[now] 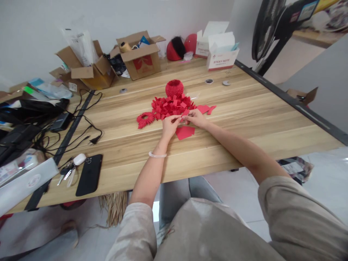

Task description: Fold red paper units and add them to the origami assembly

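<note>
Both hands meet over the wooden table, fingertips pinched round a small red paper piece (pixel 183 116). My left hand (pixel 170 125) has it from the left, and my right hand (pixel 196 118) from the right. Just beyond them lies a heap of folded red paper pieces (pixel 172 106). Behind the heap stands a round red bowl of folded paper (pixel 174 88). A red folded-paper ring (pixel 145 119) rests to the left of the heap. Flat red paper (pixel 185 132) lies nearer my body, and more red sheets (pixel 203 108) are at the right.
On the table (pixel 244 119), a black phone (pixel 89 174) and keys (pixel 67 171) lie front left, near tangled black cables (pixel 87 123). Cardboard boxes (pixel 141 61) and white sticky note boxes (pixel 222 58) line the back. A black fan (pixel 268 29) stands back right.
</note>
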The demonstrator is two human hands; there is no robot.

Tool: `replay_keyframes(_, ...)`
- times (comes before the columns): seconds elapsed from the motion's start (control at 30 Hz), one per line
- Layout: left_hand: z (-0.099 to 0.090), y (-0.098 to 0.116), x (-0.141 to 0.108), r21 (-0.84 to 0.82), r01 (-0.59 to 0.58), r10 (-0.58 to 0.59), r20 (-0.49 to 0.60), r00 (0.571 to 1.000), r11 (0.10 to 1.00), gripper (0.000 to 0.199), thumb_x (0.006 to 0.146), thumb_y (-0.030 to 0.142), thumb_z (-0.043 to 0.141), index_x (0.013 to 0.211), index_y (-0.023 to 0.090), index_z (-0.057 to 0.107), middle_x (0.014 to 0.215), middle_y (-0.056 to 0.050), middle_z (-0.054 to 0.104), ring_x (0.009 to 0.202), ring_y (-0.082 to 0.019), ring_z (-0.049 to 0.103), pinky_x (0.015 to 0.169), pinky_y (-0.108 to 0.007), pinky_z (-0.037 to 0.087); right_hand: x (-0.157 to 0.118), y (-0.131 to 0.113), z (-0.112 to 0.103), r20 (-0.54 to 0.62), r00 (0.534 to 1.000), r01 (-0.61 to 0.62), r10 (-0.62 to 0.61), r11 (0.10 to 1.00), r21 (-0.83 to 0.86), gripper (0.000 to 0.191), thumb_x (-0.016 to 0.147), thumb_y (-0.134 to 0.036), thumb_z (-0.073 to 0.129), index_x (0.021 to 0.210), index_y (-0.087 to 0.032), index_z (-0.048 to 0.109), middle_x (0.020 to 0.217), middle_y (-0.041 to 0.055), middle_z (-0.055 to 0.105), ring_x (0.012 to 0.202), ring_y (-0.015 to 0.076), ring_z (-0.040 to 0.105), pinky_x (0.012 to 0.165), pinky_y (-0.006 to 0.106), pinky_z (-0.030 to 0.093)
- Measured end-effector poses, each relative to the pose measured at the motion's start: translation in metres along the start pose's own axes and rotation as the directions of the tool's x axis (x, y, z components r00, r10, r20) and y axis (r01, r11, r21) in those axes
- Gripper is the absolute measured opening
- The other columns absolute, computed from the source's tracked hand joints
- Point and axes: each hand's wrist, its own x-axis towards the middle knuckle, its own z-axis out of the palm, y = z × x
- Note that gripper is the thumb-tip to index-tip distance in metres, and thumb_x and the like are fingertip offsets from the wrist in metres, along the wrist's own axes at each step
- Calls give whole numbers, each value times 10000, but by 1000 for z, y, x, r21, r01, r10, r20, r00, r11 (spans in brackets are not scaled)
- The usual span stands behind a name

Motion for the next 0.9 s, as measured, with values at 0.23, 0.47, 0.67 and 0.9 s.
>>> replay_keyframes(0.23, 1, 2, -1, -18, -2, 2, -8, 1000, 1000, 179, 746, 264, 629, 865, 166, 718, 841, -70, 726, 748, -161, 654, 716, -289, 519, 0, 1, 1, -68, 998, 11, -14, 999, -49, 409, 669, -526, 657, 554, -145, 562, 503, 17, 591, 479, 96, 507, 488, 223, 410)
replay_keyframes(0.47, 0, -5, 2, 9, -9, 9, -28, 1000, 1000, 165, 743, 226, 615, 853, 142, 706, 833, -81, 717, 749, -159, 644, 728, -292, 508, 0, 0, 4, 9, 1000, 28, -28, 999, -45, 381, 653, -521, 670, 612, -144, 627, 578, 37, 645, 539, 126, 567, 563, 247, 467)
replay_keyframes(0.67, 1, -6, 2, -37, -13, 13, -17, 1000, 999, 203, 748, 248, 617, 917, 147, 666, 850, -78, 699, 773, -151, 641, 741, -278, 509, -1, -1, 4, 92, 996, 27, -18, 994, -104, 407, 637, -540, 667, 554, -148, 595, 512, 24, 614, 481, 115, 534, 504, 231, 429)
replay_keyframes(0.9, 5, -4, 2, -110, 32, -29, 29, 999, 993, 319, 714, 169, 621, 1032, 165, 595, 798, -42, 666, 744, -135, 627, 704, -255, 508, -1, -2, 6, 147, 988, 73, -55, 990, -120, 393, 653, -518, 645, 555, -142, 583, 500, 5, 591, 469, 91, 487, 485, 213, 373)
